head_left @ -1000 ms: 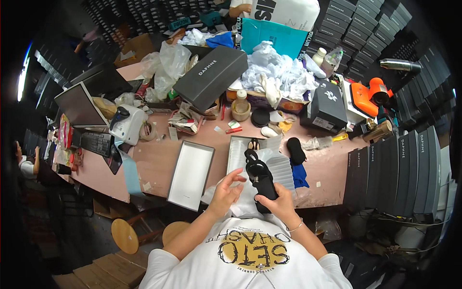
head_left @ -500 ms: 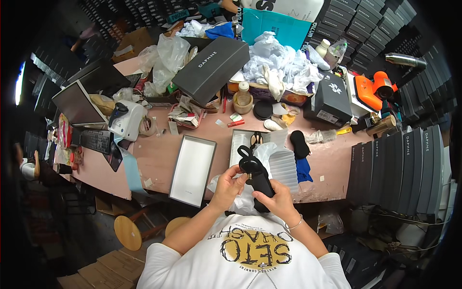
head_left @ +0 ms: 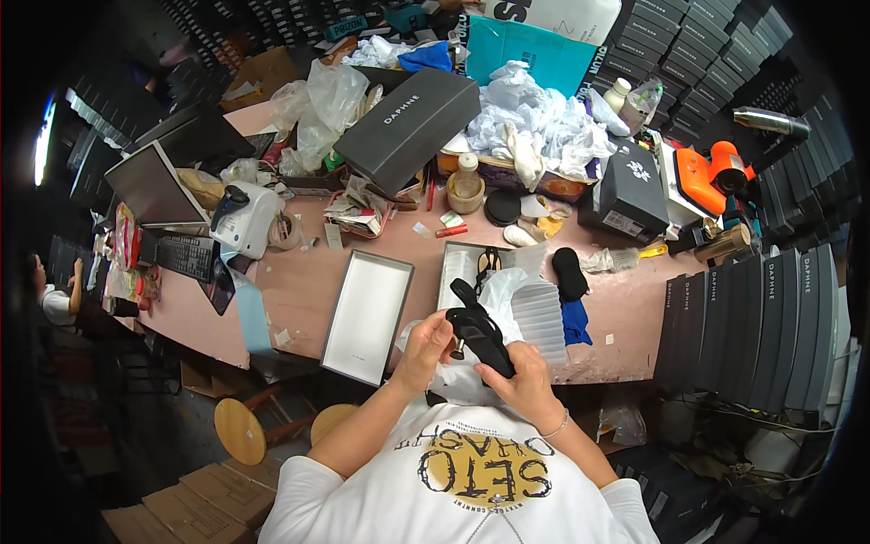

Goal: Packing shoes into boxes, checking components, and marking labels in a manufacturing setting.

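A black strappy sandal (head_left: 482,337) is held up over the table's near edge, between my two hands. My left hand (head_left: 424,349) pinches its strap end, close to a small metal buckle. Wrapped around the sole's other end is my right hand (head_left: 526,379), its thumb lying along the side. Beyond, another black sandal (head_left: 489,263) lies in an open shoebox (head_left: 451,265) with white tissue paper (head_left: 501,288) and a ribbed translucent sheet (head_left: 541,322) spilling over its side. Left of that box rests a pale, bare shoebox lid or tray (head_left: 367,317).
A closed dark shoebox (head_left: 408,127) sits on clutter at the back, beside heaped white paper (head_left: 535,113). Dark boxes (head_left: 752,317) stand in a row at right. A label printer (head_left: 245,222), keyboard (head_left: 184,256) and monitor (head_left: 156,186) occupy the left. A wooden stool (head_left: 240,432) stands below.
The sandal has been turned in my hands, so its side and dangling buckle show more. Both hands keep their hold. The whole view has shifted slightly.
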